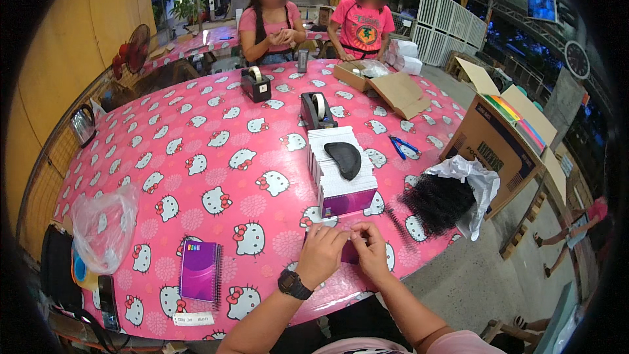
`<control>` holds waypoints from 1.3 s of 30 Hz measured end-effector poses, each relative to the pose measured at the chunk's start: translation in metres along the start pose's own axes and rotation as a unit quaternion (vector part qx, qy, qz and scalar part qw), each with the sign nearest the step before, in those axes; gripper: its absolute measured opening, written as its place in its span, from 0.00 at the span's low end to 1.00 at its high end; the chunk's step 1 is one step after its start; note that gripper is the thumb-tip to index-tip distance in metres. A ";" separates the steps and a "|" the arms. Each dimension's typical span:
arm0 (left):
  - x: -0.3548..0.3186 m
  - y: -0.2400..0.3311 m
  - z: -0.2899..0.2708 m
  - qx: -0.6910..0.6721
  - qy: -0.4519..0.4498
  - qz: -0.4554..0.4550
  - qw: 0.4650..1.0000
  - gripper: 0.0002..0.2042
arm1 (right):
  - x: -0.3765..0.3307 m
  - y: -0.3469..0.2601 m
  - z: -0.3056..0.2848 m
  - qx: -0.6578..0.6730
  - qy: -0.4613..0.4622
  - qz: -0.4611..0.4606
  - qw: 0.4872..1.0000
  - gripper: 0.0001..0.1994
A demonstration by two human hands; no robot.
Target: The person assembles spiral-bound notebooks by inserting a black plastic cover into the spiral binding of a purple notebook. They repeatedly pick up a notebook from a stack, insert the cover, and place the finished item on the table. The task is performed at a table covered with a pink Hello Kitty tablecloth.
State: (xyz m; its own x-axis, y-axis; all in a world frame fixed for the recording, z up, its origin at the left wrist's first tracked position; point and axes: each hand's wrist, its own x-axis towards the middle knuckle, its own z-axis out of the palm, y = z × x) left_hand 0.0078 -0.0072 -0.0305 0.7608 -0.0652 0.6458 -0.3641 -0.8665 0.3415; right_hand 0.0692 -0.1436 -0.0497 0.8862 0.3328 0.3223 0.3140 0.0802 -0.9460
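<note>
At the table's near edge, my left hand [322, 249], with a dark watch on its wrist, is closed over a purple-covered notebook [352, 254] that shows partly between my hands. Beside it, my right hand [369, 249] has its fingers pinched at the notebook's upper edge; what is between those fingertips is too small to tell. Just beyond stands a tall row of white paper pads [360, 141] with a purple cover [348, 203] facing me. A black curved pad [344, 160] lies on top. To the right, black plastic binding coils [436, 203] spill from a white bag [483, 183].
A purple spiral notebook [200, 272] lies left, near a clear plastic bag [105, 226] and a phone [108, 301]. Tape dispensers [317, 111], blue-handled pliers [401, 147] and an opened carton [403, 92] are farther off. A big cardboard box [491, 147] stands right. Two people stand across the table.
</note>
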 end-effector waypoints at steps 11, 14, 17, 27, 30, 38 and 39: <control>0.002 -0.004 -0.009 0.003 -0.016 0.013 1.000 0.19 | 0.046 0.020 -0.106 -0.573 0.015 -0.050 0.818 0.13; 0.002 -0.007 -0.010 -0.024 -0.029 0.027 0.999 0.18 | 0.046 0.022 -0.109 -0.531 0.011 0.016 0.847 0.14; 0.004 -0.009 -0.015 -0.048 -0.031 0.039 0.998 0.18 | 0.046 0.025 -0.105 -0.490 0.040 -0.030 0.870 0.14; 0.006 -0.007 -0.012 -0.059 -0.017 0.040 0.997 0.11 | 0.054 0.001 -0.108 -0.412 0.063 -0.113 0.902 0.15; 0.005 -0.008 -0.015 -0.046 -0.018 0.031 0.998 0.10 | 0.050 -0.038 -0.089 -0.387 0.009 -0.056 0.920 0.16; 0.007 -0.004 -0.009 -0.047 -0.005 0.008 0.999 0.08 | 0.028 -0.055 -0.063 -0.268 -0.241 0.005 0.933 0.10; 0.007 -0.003 -0.009 -0.046 -0.013 0.011 0.999 0.09 | 0.025 -0.056 -0.059 -0.241 -0.247 0.023 0.938 0.10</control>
State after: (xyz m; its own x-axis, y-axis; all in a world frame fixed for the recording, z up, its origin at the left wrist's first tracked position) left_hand 0.0095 0.0000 -0.0205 0.7655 -0.0971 0.6360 -0.4273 -0.8158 0.3897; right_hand 0.0934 -0.1952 0.0131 0.6743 0.7297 0.1137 0.5025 -0.3405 -0.7947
